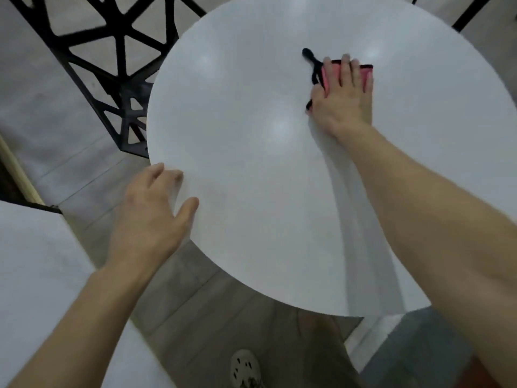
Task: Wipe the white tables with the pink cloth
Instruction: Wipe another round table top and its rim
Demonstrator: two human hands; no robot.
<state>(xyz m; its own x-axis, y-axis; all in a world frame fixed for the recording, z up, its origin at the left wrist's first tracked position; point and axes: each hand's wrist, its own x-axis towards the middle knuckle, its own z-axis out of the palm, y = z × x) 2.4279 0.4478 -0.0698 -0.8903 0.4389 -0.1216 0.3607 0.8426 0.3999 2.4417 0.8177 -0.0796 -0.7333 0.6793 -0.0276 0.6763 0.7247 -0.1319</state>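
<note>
A round white table [251, 191] fills the middle of the view. On its far right part lies the pink cloth [366, 72], edged in black with a black loop sticking out to the left. My right hand [341, 99] lies flat on the cloth with straight fingers, pressing it onto the tabletop and covering most of it. My left hand [151, 214] rests on the table's left rim, fingers spread and relaxed, thumb on the top surface. A second white table [36, 261] shows at the lower left.
A black metal lattice frame [112, 65] stands on the grey tiled floor beyond the table's left side. A black leg [470, 12] shows at the top right. My shoe [246, 368] is on the floor below the table's near edge.
</note>
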